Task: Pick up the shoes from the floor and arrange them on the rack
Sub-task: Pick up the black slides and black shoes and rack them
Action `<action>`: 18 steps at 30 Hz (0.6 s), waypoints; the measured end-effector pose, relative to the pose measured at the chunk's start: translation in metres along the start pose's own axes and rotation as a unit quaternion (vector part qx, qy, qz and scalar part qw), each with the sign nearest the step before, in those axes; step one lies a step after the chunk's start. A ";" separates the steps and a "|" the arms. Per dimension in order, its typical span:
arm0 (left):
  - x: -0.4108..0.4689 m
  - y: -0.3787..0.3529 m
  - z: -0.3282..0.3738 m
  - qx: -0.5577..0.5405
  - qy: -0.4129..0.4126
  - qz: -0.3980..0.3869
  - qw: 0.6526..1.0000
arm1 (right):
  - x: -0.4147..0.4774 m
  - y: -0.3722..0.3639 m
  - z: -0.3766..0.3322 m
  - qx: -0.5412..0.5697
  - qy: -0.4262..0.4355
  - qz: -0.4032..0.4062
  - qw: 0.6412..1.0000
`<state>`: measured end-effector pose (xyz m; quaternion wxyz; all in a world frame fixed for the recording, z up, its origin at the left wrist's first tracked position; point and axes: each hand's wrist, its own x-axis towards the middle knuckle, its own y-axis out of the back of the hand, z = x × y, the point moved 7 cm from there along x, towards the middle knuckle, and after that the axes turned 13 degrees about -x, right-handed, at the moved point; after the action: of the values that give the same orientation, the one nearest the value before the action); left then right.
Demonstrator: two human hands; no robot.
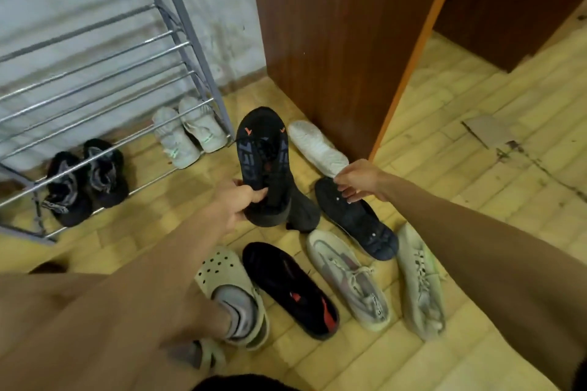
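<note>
Left grip (236, 203) is clenched on the heel of a black sneaker (265, 165), held off the floor with its toe pointing far. Going from the left: a metal rack (95, 73) stands at far left, with a dark pair (85, 181) and a pale pair (187, 132) under its lowest bars. Near the middle, a foot in a perforated clog (228, 292) stands beside a black-and-red shoe (289, 289). Right grip (357, 181) pinches the heel end of a dark navy shoe (355, 219) lying on the yellow floor (476, 232), a white shoe (317, 146) just beyond it. Two grey-green sneakers (349, 279) (419, 282) lie nearer, right.
</note>
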<state>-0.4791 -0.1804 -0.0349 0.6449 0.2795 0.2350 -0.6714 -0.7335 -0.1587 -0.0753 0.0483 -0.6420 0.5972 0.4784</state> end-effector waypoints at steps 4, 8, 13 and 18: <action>0.023 0.028 -0.032 0.003 0.008 0.032 0.999 | 0.028 -0.041 0.027 -0.033 -0.039 -0.005 0.999; 0.037 0.048 -0.050 0.008 0.004 0.064 0.998 | 0.053 -0.080 0.033 -0.102 -0.035 -0.016 0.994; 0.053 0.062 -0.067 -0.009 0.031 0.081 0.996 | 0.083 -0.111 0.029 -0.173 -0.049 0.015 0.984; 0.065 0.078 -0.078 -0.030 0.062 0.105 0.992 | 0.096 -0.125 0.029 -0.095 -0.151 0.061 0.982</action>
<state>-0.3965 -0.1801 -0.1324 0.7039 0.3241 0.2639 -0.5743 -0.6647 -0.1749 -0.2189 0.0475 -0.5262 0.5728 0.6267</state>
